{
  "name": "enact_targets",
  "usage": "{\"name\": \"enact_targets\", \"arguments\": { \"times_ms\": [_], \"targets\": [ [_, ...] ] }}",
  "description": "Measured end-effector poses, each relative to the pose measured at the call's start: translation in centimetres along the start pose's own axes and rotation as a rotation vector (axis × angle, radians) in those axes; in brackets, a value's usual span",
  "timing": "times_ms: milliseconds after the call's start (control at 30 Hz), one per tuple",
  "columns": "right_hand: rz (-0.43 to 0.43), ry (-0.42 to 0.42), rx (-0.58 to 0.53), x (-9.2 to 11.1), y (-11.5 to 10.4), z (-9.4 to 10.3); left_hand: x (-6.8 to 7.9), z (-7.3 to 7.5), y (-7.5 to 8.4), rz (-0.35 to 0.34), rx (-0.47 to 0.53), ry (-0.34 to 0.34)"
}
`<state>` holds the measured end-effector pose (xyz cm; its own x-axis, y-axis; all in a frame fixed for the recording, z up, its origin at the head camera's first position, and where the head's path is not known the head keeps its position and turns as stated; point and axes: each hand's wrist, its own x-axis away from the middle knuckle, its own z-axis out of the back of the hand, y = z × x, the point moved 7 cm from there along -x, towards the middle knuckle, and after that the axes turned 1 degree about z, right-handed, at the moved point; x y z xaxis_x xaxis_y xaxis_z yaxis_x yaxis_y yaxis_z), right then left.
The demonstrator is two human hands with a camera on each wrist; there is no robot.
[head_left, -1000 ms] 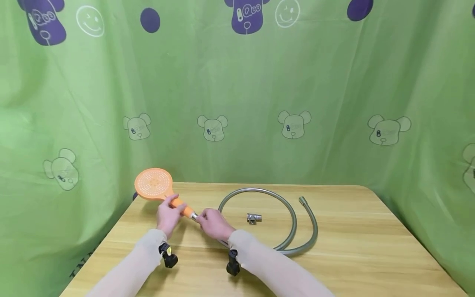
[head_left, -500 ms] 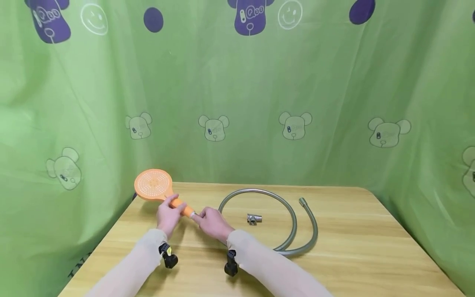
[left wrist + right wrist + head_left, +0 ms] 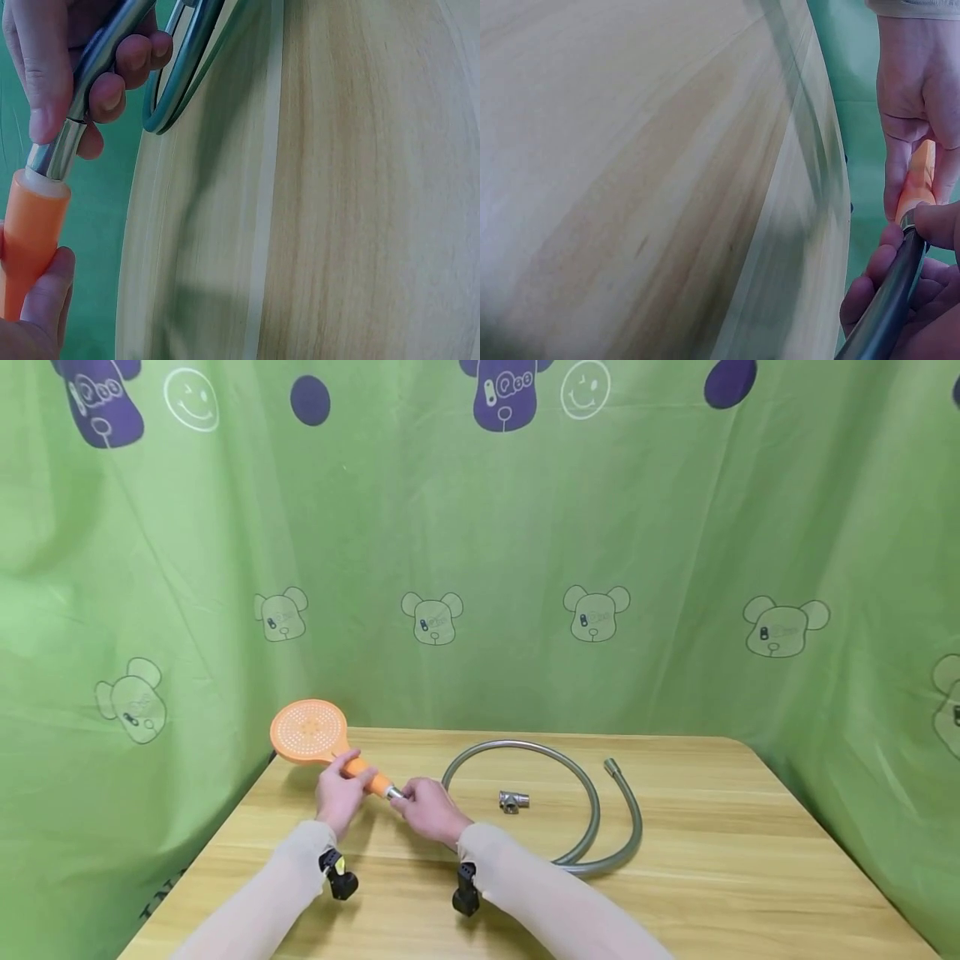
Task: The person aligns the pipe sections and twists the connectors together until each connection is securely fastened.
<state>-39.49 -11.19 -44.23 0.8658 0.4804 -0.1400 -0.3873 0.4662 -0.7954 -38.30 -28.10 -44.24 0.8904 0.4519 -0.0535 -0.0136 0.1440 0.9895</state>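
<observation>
An orange shower head [image 3: 309, 731] with a perforated round face is held tilted at the table's left side. My left hand [image 3: 339, 797] grips its orange handle [image 3: 34, 232], thumb and fingers on opposite sides. At the handle's lower end, my right hand [image 3: 431, 810] holds the silver end nut [image 3: 58, 154] of a grey metal shower hose [image 3: 592, 827]. In the left wrist view the nut meets a pale collar at the handle's end. The right thumb and fingers wrap the hose end, with the hose running back through the palm in the right wrist view.
On the wooden table [image 3: 720, 835] the hose lies in a wide loop, its free end [image 3: 612, 767] pointing to the back. Inside the loop sits a small chrome tee fitting [image 3: 513, 802]. A green patterned curtain [image 3: 510, 543] encloses the back and sides.
The right fingers slid up over the silver nut, hiding it half a second ago, then drew back so it shows again. Left hand and shower head stay nearly still.
</observation>
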Motion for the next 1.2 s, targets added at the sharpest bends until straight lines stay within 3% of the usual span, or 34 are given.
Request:
{"name": "enact_targets", "arguments": {
  "times_ms": [400, 667, 967, 1200],
  "targets": [
    [0.006, -0.095, -0.048, -0.27, 0.49, -0.20, 0.10, -0.06, 0.25, -0.024, -0.018, -0.006],
    [-0.084, -0.037, -0.132, 0.11, 0.68, 0.27, 0.16, -0.16, 0.37, -0.027, -0.011, -0.001],
    [-0.046, -0.050, -0.124, -0.04, 0.48, 0.17, 0.37, -0.26, 0.29, -0.046, 0.008, -0.006],
    [-0.088, -0.024, -0.202, -0.01, 0.73, -0.06, 0.50, -0.40, 0.42, -0.049, 0.012, -0.001]
  ]
}}
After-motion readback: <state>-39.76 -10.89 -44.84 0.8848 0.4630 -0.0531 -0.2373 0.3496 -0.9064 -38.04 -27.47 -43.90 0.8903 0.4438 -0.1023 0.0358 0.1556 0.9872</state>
